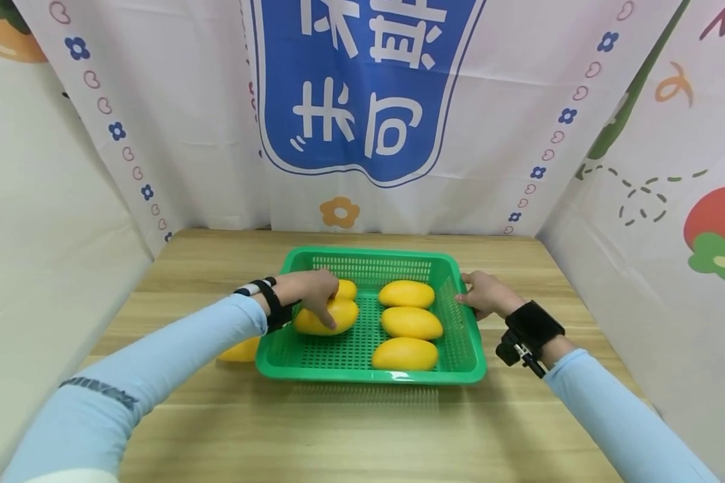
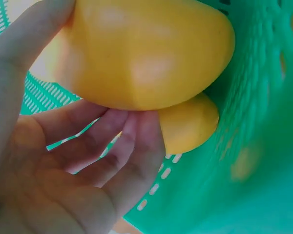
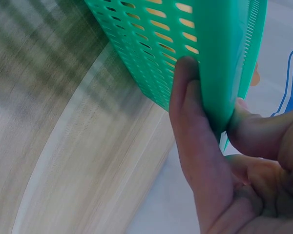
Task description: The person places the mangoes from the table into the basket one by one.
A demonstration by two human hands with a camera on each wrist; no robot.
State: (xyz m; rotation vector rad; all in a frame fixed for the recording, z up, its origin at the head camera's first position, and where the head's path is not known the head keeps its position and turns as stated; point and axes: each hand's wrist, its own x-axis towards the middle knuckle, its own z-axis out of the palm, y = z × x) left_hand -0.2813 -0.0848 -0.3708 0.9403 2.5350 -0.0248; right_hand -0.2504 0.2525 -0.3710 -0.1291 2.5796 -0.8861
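A green plastic basket (image 1: 371, 373) with slotted walls stands on the wooden table. Inside its left half, my left hand (image 1: 319, 295) holds a yellow mango (image 1: 343, 315) between thumb and fingers. Just behind that one lies another mango (image 1: 346, 290), partly covered by the hand. Seen from the left wrist, the held mango (image 2: 146, 53) overlaps the other mango (image 2: 190, 124) beside the green wall. My right hand (image 1: 489, 294) pinches the basket's right rim, thumb on one side and fingers on the other, as the right wrist view shows at the rim (image 3: 217, 63).
Three mangoes (image 1: 411, 323) lie in a column in the basket's right half. Outside the basket on the left, one more mango (image 1: 242, 350) rests on the table (image 1: 362, 436), partly hidden by the basket and the left arm. Printed white cloth (image 1: 217, 134) hangs behind and at both sides.
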